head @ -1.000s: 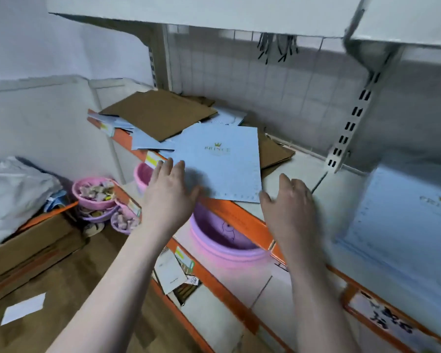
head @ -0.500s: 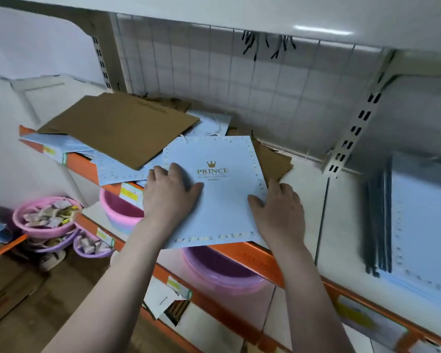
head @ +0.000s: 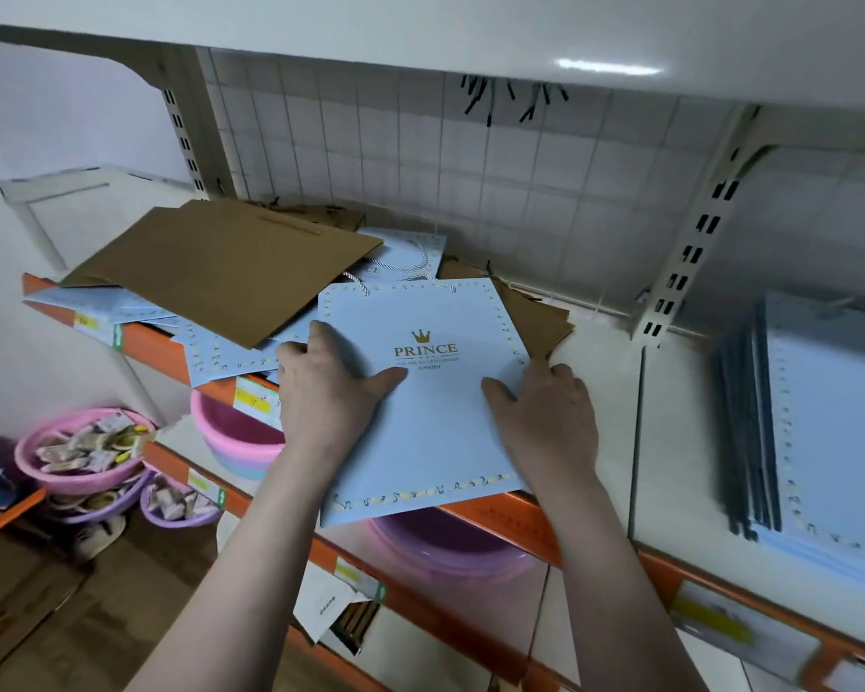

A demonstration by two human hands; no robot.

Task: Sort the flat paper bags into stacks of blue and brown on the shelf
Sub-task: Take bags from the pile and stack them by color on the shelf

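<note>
Both hands on one blue bag (head: 435,417), printed PRINCE, lying flat at the front of the shelf (head: 615,392) with its near edge overhanging the orange rim. Left hand (head: 328,392) grips the bag's left edge, thumb on top, fingers curled over the side. Right hand (head: 545,422) holds the right edge the same way, thumb on the face. Behind and left: mixed pile, a brown bag (head: 221,272) on top of more blue ones. Far right on the same shelf: a blue stack (head: 820,422). Pink basin (head: 236,437) on the shelf below.
</note>
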